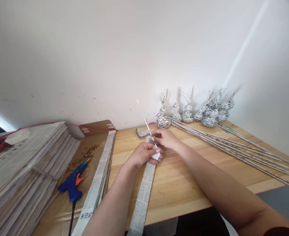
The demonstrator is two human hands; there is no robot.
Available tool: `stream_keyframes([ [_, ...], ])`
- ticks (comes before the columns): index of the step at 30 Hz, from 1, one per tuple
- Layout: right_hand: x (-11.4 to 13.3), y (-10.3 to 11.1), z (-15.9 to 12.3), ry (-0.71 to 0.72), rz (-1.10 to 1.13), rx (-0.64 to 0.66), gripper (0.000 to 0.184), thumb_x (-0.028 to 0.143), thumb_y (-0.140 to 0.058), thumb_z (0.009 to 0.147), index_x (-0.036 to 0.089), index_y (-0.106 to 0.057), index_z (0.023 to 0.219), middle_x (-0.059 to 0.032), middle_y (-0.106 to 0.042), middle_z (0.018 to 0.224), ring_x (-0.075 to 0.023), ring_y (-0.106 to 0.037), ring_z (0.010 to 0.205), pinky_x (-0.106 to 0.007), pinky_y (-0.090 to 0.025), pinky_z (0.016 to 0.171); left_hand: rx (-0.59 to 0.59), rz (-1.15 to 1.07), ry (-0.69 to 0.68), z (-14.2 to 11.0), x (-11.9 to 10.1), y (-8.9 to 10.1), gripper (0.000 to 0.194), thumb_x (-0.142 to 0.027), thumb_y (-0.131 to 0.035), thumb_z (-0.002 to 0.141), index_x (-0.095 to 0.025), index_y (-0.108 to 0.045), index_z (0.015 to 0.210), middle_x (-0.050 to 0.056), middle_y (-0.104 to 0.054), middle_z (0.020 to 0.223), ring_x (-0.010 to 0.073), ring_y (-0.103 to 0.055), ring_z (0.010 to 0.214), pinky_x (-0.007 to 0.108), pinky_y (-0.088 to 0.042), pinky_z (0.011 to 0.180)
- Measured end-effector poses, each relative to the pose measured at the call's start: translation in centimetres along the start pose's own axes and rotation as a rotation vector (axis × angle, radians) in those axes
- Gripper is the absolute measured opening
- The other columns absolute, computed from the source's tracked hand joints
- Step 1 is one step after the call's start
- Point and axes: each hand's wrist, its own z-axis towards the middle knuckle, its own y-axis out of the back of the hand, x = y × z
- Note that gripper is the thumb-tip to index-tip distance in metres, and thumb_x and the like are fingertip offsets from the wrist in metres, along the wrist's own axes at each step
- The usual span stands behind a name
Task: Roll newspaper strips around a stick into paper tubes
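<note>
A long newspaper strip (144, 186) runs from the table's front edge up to my hands. Its upper part is wrapped at a slant around a thin speckled paper rod (144, 118), which points up and to the left. My left hand (145, 154) is closed on the strip where it meets the rod, thumb on top. From the right, my right hand (166, 139) curls its fingers around the rod just above; its fingertips are partly hidden. Behind the hands lies a small grey folded piece (142, 132), perhaps cloth.
Several woven paper gourd shapes (163, 119) stand along the wall. Long paper rods (223, 147) lie across the right side. To the left are a stack of newspaper strips (99, 177), a blue glue gun (73, 186) on cardboard (84, 154), and a tall newspaper pile (33, 177).
</note>
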Motion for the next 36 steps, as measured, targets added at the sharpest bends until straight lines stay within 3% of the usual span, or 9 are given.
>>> stream_keyframes([
  [3, -0.6, -0.4, 0.0, 0.058, -0.325, 0.069, 0.018, 0.026, -0.068, 0.074, 0.018, -0.075, 0.087, -0.0085, -0.070, 0.089, -0.0206, -0.061, 0.078, -0.029, -0.040, 0.067, -0.040, -0.040, -0.028, 0.0, -0.2, 0.0, 0.043, -0.046, -0.078, 0.067, -0.011, -0.070, 0.091, 0.011, -0.071, 0.081, 0.0171, -0.068, 0.070, 0.025, -0.054, 0.060],
  [6, -0.7, -0.6, -0.1, 0.014, -0.414, -0.028, 0.018, 0.032, -0.063, 0.078, 0.017, -0.074, 0.077, -0.0070, -0.068, 0.079, -0.0186, -0.059, 0.070, -0.028, -0.036, 0.061, -0.104, -0.097, -0.055, -0.1, -0.5, -0.2, 0.041, -0.043, -0.080, 0.065, -0.010, -0.070, 0.088, 0.010, -0.071, 0.078, 0.0169, -0.068, 0.070, 0.026, -0.055, 0.062],
  [11, -0.7, -0.6, -0.1, -0.105, -0.352, -0.174, 0.030, 0.046, -0.071, 0.071, 0.017, -0.071, 0.075, -0.0047, -0.066, 0.068, -0.0175, -0.058, 0.064, -0.027, -0.037, 0.059, -0.242, -0.202, -0.117, -0.1, -0.9, 0.0, 0.040, -0.038, -0.081, 0.066, -0.009, -0.071, 0.092, 0.012, -0.072, 0.082, 0.0177, -0.069, 0.072, 0.026, -0.057, 0.063],
  [16, 0.8, -0.8, -0.2, 0.073, -0.101, -0.310, 0.023, 0.036, -0.063, 0.079, 0.017, -0.068, 0.092, -0.0068, -0.069, 0.087, -0.0160, -0.061, 0.075, -0.027, -0.044, 0.069, -0.435, -0.354, -0.194, 0.0, -1.5, 0.7, 0.028, -0.030, -0.077, 0.071, -0.011, -0.073, 0.091, 0.010, -0.071, 0.090, 0.0138, -0.066, 0.073, 0.021, -0.055, 0.057],
  [20, 2.1, -1.7, -0.7, -0.044, 0.195, 0.011, 0.023, 0.038, -0.063, 0.078, 0.016, -0.066, 0.082, -0.0024, -0.066, 0.074, -0.0125, -0.058, 0.061, -0.024, -0.044, 0.058, -0.564, -0.436, -0.210, 0.1, -1.9, 1.0, 0.024, -0.024, -0.078, 0.070, -0.011, -0.074, 0.089, 0.006, -0.070, 0.089, 0.0065, -0.059, 0.062, 0.013, -0.047, 0.046],
  [22, 2.3, -2.1, -1.0, -0.099, 0.255, 0.170, 0.028, 0.044, -0.065, 0.077, 0.015, -0.064, 0.076, -0.0007, -0.063, 0.067, -0.0112, -0.056, 0.055, -0.023, -0.041, 0.052, -0.551, -0.450, -0.206, 0.2, -1.9, 1.2, 0.027, -0.024, -0.080, 0.067, -0.010, -0.074, 0.090, 0.005, -0.069, 0.082, 0.0038, -0.054, 0.053, 0.012, -0.041, 0.040],
  [27, 2.0, -2.0, -1.3, -0.186, 0.245, 0.359, 0.037, 0.051, -0.063, 0.078, 0.016, -0.062, 0.069, 0.0002, -0.060, 0.059, -0.0090, -0.052, 0.046, -0.021, -0.037, 0.045, -0.441, -0.434, -0.210, 0.2, -1.4, 1.4, 0.031, -0.027, -0.082, 0.065, -0.008, -0.074, 0.088, 0.002, -0.066, 0.069, -0.0002, -0.042, 0.039, 0.012, -0.034, 0.035],
  [31, 2.2, -1.2, -1.4, -0.224, 0.147, 0.547, 0.032, 0.046, -0.071, 0.071, 0.016, -0.063, 0.067, -0.0007, -0.062, 0.061, -0.0092, -0.053, 0.047, -0.021, -0.039, 0.044, -0.421, -0.436, -0.189, 0.1, -1.3, 1.4, 0.025, -0.027, -0.080, 0.068, -0.011, -0.073, 0.086, 0.005, -0.070, 0.080, 0.0053, -0.059, 0.057, 0.011, -0.046, 0.045],
  [36, 2.6, -0.2, -1.6, -0.237, -0.037, 0.632, 0.032, 0.045, -0.079, 0.061, 0.017, -0.064, 0.065, 0.0016, -0.059, 0.056, -0.0098, -0.052, 0.047, -0.021, -0.040, 0.044, -0.411, -0.449, -0.166, -0.1, -1.7, 1.2, 0.018, -0.023, -0.073, 0.076, -0.012, -0.071, 0.091, 0.008, -0.071, 0.088, 0.0124, -0.067, 0.073, 0.018, -0.055, 0.057],
])
